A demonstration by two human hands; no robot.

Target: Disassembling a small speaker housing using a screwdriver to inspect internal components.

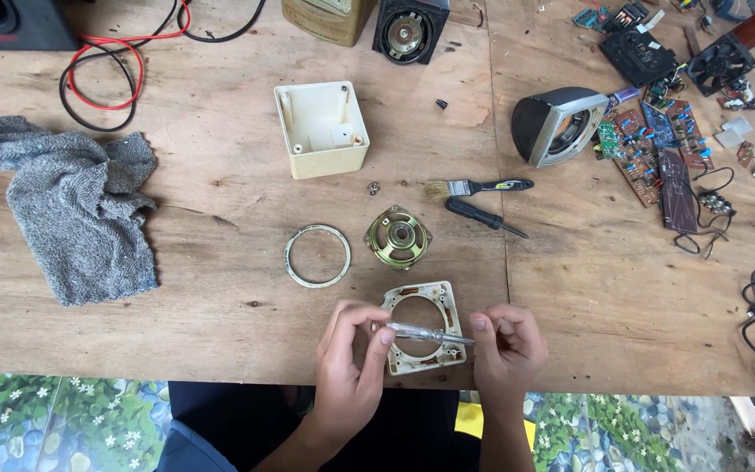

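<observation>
Both hands (430,350) met at the counter's (220,262) near edge, the left hand (351,350) and right hand (507,345) pinching opposite ends of a clear-handled screwdriver (428,333) laid across a cream frame (424,327). Just beyond lay a brass speaker (398,237) and a ring (317,255); a grey cloth (72,210) sat far left.
</observation>
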